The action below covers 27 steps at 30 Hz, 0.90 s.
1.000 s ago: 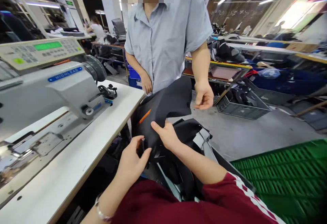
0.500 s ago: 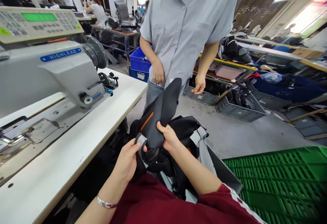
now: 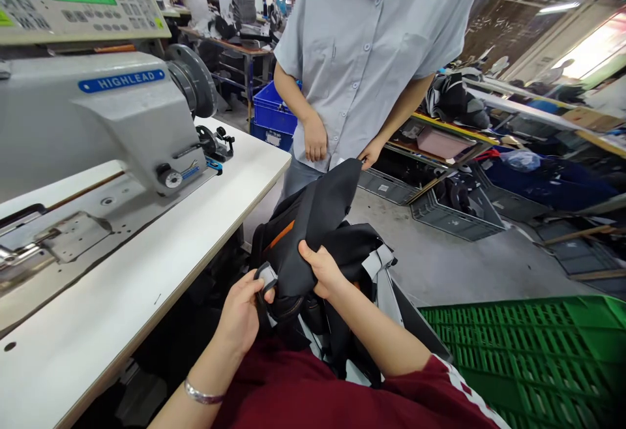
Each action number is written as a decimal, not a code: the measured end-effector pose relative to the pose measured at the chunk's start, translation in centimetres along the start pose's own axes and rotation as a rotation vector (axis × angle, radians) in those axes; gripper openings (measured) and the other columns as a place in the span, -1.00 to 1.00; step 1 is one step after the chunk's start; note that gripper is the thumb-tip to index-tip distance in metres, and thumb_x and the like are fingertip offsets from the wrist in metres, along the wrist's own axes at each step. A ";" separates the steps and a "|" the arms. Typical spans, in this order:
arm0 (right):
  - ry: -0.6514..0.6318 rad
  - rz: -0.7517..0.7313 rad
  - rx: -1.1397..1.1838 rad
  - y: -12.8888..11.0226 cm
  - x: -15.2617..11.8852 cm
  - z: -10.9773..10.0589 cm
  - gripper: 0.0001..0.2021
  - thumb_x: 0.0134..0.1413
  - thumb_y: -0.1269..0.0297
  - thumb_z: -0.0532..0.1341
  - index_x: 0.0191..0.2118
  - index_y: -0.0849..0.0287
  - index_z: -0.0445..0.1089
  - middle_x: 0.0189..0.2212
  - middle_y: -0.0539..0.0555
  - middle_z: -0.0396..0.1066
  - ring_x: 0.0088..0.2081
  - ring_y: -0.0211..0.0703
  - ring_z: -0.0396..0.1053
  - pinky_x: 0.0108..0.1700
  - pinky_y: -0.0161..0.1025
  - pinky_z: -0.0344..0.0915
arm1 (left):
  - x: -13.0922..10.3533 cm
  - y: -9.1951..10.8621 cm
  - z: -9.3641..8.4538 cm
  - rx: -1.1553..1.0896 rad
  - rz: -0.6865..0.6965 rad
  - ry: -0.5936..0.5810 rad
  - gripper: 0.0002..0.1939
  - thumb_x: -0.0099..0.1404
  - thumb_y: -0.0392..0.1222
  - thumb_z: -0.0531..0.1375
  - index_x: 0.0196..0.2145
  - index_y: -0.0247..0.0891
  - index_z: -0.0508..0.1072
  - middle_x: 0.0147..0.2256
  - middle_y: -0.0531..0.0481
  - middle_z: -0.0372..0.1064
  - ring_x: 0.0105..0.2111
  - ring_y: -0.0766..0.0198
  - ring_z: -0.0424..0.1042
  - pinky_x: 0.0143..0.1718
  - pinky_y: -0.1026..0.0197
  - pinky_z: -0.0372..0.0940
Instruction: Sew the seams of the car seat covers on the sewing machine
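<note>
My left hand (image 3: 240, 311) and my right hand (image 3: 323, 271) both grip a dark fabric piece (image 3: 317, 220) with an orange stripe, held up over my lap. My left thumb presses a grey strap end (image 3: 268, 277) on its lower edge. The piece rises toward a person in a grey shirt (image 3: 364, 57) standing right in front of me; one of that person's hands (image 3: 370, 153) is at the fabric's top edge. More black and grey fabric (image 3: 372, 256) is piled under my hands.
A grey industrial sewing machine (image 3: 112, 116) with a keypad panel stands on the white table (image 3: 161, 266) at my left. A green plastic crate (image 3: 528, 351) is at lower right. Grey bins (image 3: 454, 217), a blue crate (image 3: 271, 113) and cluttered benches lie beyond.
The standing person has stepped closer and dropped the hand to the fabric's top edge. My hands have shifted along the piece, and my left thumb now pins the grey strap end.
</note>
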State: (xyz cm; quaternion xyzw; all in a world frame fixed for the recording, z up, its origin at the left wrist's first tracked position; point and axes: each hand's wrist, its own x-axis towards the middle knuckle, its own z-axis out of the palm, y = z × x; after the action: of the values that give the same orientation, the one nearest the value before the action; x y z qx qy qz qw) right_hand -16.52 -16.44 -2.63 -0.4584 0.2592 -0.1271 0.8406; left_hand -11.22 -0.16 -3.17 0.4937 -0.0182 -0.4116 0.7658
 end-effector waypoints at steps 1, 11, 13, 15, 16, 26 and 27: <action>0.002 0.009 -0.019 0.3 0.0 0.2 -0.37 -0.27 -0.12 0.48 -0.11 0.20 0.44 -0.30 0.13 0.54 -0.19 0.02 0.51 -0.04 -0.04 0.44 | 0.1 0.2 -0.6 0.041 -0.012 -0.016 -0.62 0.04 0.04 0.37 -0.52 -0.29 0.33 -0.63 0.08 0.21 -0.56 0.39 0.15 -0.47 0.35 0.12; -0.217 0.067 -0.192 1.4 0.4 0.9 -0.38 -0.47 0.04 0.56 -0.21 0.23 0.46 -0.29 0.11 0.50 -0.26 -0.05 0.47 -0.11 -0.10 0.41 | -1.1 -0.8 -2.6 1.045 0.829 0.046 -0.85 0.35 -0.33 0.12 -0.41 -0.27 0.30 -0.53 0.10 0.23 -0.54 0.38 0.24 -0.50 0.35 0.18; -0.295 0.078 -0.289 1.1 0.0 0.7 -0.40 -0.46 0.19 0.57 -0.16 0.23 0.46 -0.26 0.09 0.50 -0.22 -0.07 0.46 -0.09 -0.13 0.40 | -1.5 -1.5 -2.7 1.241 1.177 0.097 -0.85 0.33 -0.46 0.10 -0.37 -0.29 0.33 -0.53 0.08 0.22 -0.52 0.33 0.21 -0.49 0.30 0.18; -0.326 0.099 -0.360 1.1 -0.7 0.4 -0.38 -0.45 0.30 0.55 -0.11 0.21 0.43 -0.24 0.08 0.50 -0.18 -0.07 0.45 -0.06 -0.13 0.39 | -1.8 -2.1 -2.8 1.313 1.322 0.069 -0.83 0.30 -0.52 0.11 -0.36 -0.30 0.35 -0.55 0.06 0.20 -0.52 0.29 0.16 -0.50 0.25 0.16; -0.319 0.118 -0.372 1.2 -1.1 0.2 -0.37 -0.45 0.32 0.55 -0.10 0.20 0.42 -0.25 0.08 0.50 -0.18 -0.07 0.45 -0.06 -0.12 0.39 | -1.9 -2.4 -3.0 1.326 1.345 0.044 -0.83 0.29 -0.53 0.12 -0.38 -0.31 0.36 -0.55 0.04 0.20 -0.52 0.28 0.15 -0.50 0.24 0.16; -0.032 0.196 -0.108 5.3 -2.7 -0.6 -0.52 -0.50 0.42 0.43 -0.25 0.21 0.42 -0.40 0.03 0.49 -0.36 -0.11 0.43 -0.26 -0.18 0.39 | -2.4 -4.2 -3.7 1.374 1.487 -0.056 -0.90 0.25 -0.55 0.16 -0.36 -0.46 0.43 -0.49 -0.12 0.33 -0.40 0.19 0.27 -0.38 0.14 0.37; -0.021 0.203 -0.094 5.5 -2.6 -0.5 -0.53 -0.50 0.43 0.41 -0.26 0.21 0.42 -0.42 0.02 0.48 -0.37 -0.12 0.42 -0.28 -0.19 0.38 | -2.5 -4.2 -3.7 1.374 1.498 -0.053 -0.90 0.25 -0.55 0.16 -0.35 -0.47 0.44 -0.48 -0.13 0.34 -0.40 0.18 0.28 -0.39 0.13 0.37</action>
State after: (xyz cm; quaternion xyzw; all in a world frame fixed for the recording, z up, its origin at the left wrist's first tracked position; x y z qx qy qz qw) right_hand -19.15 -12.61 -6.61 -0.4702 0.3012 -0.0243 0.8292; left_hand -13.86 3.50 -7.39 0.6793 -0.5723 0.2626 0.3769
